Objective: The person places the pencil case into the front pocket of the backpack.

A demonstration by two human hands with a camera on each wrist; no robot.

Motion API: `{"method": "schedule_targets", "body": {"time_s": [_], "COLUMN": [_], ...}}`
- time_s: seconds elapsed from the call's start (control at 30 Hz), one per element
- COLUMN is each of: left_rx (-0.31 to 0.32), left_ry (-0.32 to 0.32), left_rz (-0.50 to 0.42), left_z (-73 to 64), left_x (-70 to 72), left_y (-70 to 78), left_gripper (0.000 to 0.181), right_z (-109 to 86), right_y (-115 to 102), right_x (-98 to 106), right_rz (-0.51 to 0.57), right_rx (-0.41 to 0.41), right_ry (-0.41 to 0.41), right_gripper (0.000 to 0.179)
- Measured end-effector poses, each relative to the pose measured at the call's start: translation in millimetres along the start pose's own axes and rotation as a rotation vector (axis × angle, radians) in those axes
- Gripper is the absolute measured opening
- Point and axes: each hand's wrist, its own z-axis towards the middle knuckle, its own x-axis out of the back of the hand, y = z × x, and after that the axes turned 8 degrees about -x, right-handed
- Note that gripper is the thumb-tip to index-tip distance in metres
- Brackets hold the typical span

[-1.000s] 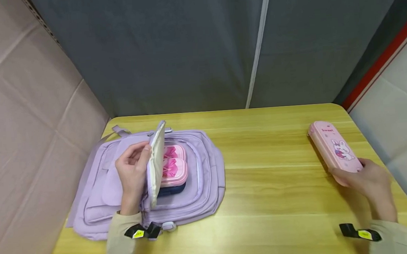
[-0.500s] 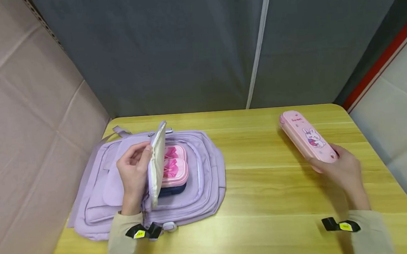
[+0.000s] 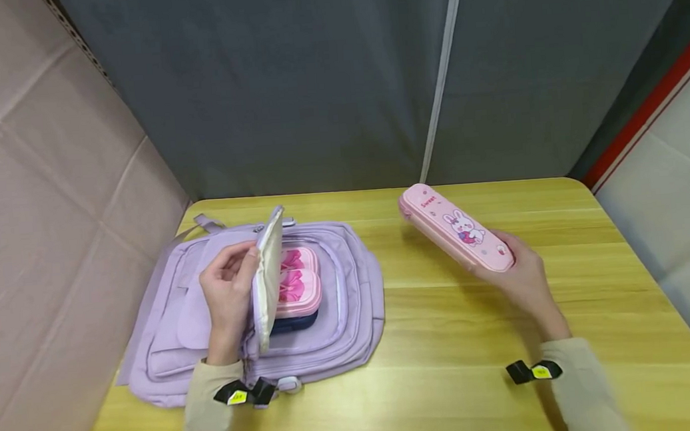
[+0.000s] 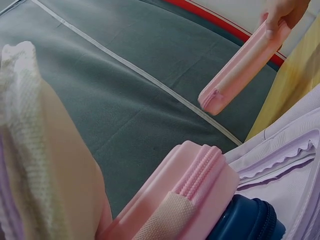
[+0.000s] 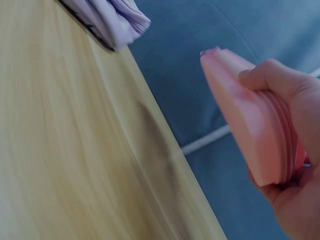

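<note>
A lilac backpack (image 3: 365, 287) lies flat on the left of the table. My left hand (image 3: 227, 294) pinches the edge of its front pocket flap (image 3: 269, 281), which stands raised with its cream lining showing. Inside the pocket sit pink cases with a flower print (image 3: 301, 291), partly hidden by the flap, above a dark blue zipped case (image 4: 245, 217). My right hand (image 3: 523, 276) grips the near end of a pink pencil case (image 3: 457, 228) with a bunny and "Sweet" on its lid. That case is held above the table, its far end angled toward the back left.
The wooden table (image 3: 440, 369) has its back edge against a dark grey curtain (image 3: 312, 91). A pale cloth wall (image 3: 51, 229) stands on the left, and a white panel with a red border (image 3: 662, 106) on the right.
My right hand has carried the bunny pencil case leftward, toward the backpack, turning its far end further left. The left hand stays on the raised flap.
</note>
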Motion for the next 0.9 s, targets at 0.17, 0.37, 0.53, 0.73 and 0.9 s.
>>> {"method": "schedule_targets", "body": {"time_s": [0.17, 0.37, 0.53, 0.73, 0.9], "left_rx": [-0.001, 0.005, 0.017, 0.028, 0.01], "left_ry": [-0.009, -0.003, -0.005, -0.009, -0.016], "left_rz": [-0.007, -0.001, 0.012, 0.028, 0.023], "left_z": [-0.1, -0.6, -0.8, -1.0, -1.6], "left_x": [-0.4, 0.1, 0.7, 1.0, 0.2], "left_y": [-0.3, 1.0, 1.2, 1.3, 2.7], "left_gripper": [0.021, 0.02, 0.02, 0.02, 0.02], "right_z": [7.2, 11.6, 13.5, 16.5, 21.4], "right_y": [-4, -17, -32, -49, -61], "right_x": [-19, -35, -48, -62, -71], "right_rz": [0.04, 0.064, 0.077, 0.109, 0.094], "right_rx": [0.099, 0.147, 0.173, 0.221, 0.299], "right_ry": [-0.058, -0.162, -0.23, -0.305, -0.344], "right_gripper": [0.078, 0.078, 0.078, 0.08, 0.08]}}
